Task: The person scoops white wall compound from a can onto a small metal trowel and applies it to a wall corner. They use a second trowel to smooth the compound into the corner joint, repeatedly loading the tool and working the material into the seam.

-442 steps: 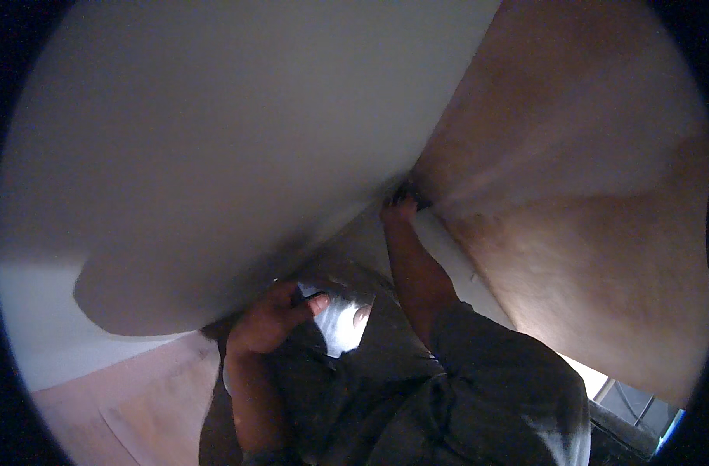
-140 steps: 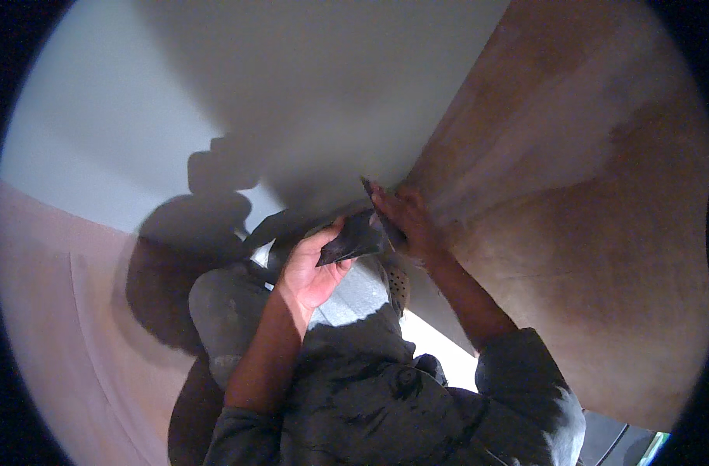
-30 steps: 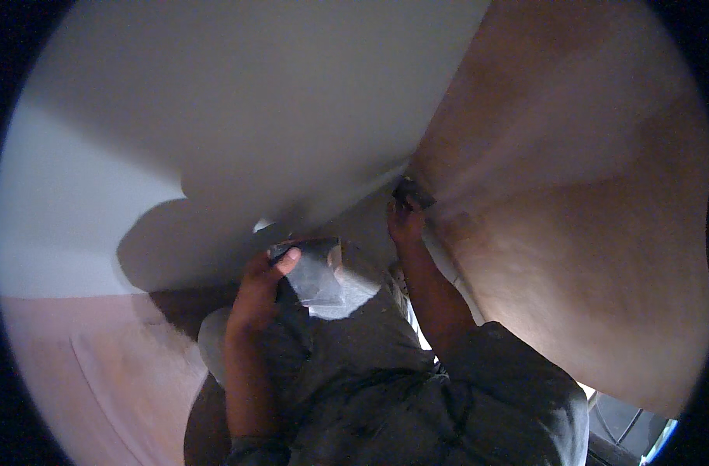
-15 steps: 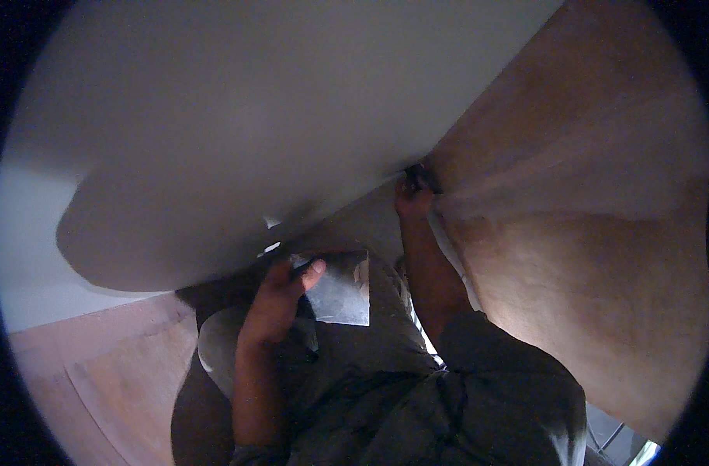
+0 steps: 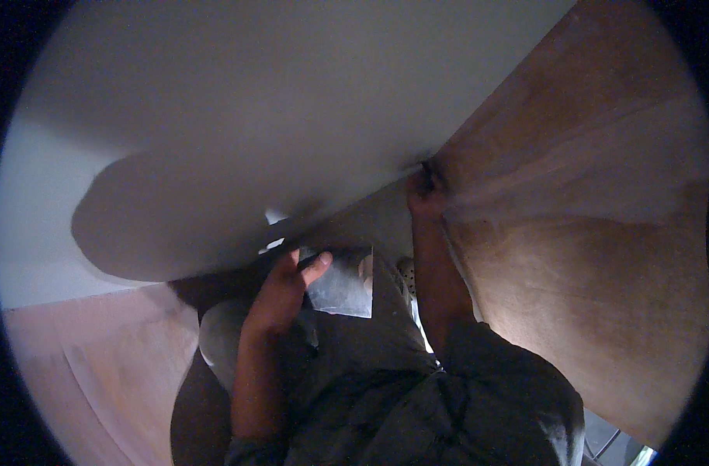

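My left hand (image 5: pixel 279 295) is closed on a flat rectangular metal trowel (image 5: pixel 343 287), thumb lying over its near-left part. The plate is shiny and pale, held above my lap; its handle is mostly hidden by the fingers. My right hand (image 5: pixel 428 198) reaches far ahead into the corner where the grey-white wall (image 5: pixel 292 116) meets the brown plastered wall (image 5: pixel 587 256). Its fingers are wrapped round a small dark hand tool (image 5: pixel 426 172), close to the corner line. Dim light hides that tool's exact kind and whether it touches the wall.
Along the left runs a pinkish plastered surface (image 5: pixel 121 342) below the grey-white wall. My bent knee (image 5: pixel 218 334) stands beside the left forearm. Small bright patches (image 5: pixel 274 217) show on the wall near the trowel. Grey items (image 5: pixel 610 435) lie at the lower right.
My right hand has shifted slightly right and nearer along the corner, with the dark tool still in it. The left hand with the trowel has moved only a little.
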`<state>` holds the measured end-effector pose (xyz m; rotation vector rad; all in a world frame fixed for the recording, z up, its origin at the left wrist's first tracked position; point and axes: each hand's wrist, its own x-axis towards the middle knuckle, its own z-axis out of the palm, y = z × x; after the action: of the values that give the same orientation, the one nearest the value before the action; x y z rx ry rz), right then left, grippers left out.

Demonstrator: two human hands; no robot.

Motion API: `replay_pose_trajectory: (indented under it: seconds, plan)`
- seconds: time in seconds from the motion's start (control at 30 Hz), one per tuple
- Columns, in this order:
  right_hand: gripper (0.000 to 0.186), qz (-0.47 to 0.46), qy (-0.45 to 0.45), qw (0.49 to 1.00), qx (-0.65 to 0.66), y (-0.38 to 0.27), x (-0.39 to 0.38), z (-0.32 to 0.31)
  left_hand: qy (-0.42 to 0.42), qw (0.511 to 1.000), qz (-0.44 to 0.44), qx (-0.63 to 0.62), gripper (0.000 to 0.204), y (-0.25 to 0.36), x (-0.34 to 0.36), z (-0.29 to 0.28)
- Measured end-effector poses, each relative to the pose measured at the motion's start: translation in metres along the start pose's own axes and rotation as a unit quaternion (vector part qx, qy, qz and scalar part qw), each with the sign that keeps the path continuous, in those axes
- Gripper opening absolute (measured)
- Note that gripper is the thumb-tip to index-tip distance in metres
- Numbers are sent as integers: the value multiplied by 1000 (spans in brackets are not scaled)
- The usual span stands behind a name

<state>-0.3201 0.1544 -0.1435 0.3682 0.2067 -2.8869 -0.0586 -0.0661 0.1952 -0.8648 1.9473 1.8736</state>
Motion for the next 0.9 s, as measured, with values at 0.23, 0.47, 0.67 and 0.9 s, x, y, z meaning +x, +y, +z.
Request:
replay_pose_trajectory:
  seconds: [0.23,0.47,0.67,0.9]
  plan:
    - [21,-1,8,998,58,-7,-15,38,30,999,-1,-27,50,-8,2,6]
    - [25,25,-25,998,60,-23,-21,80,-23,996,-13,-86,37,-10,1,1]
    - [31,-11,14,998,60,-17,-58,130,-27,993,-53,-104,36,4,-6,2]
    - [40,14,150,989,-13,24,-82,39,-25,998,7,-60,48,-25,9,-5]
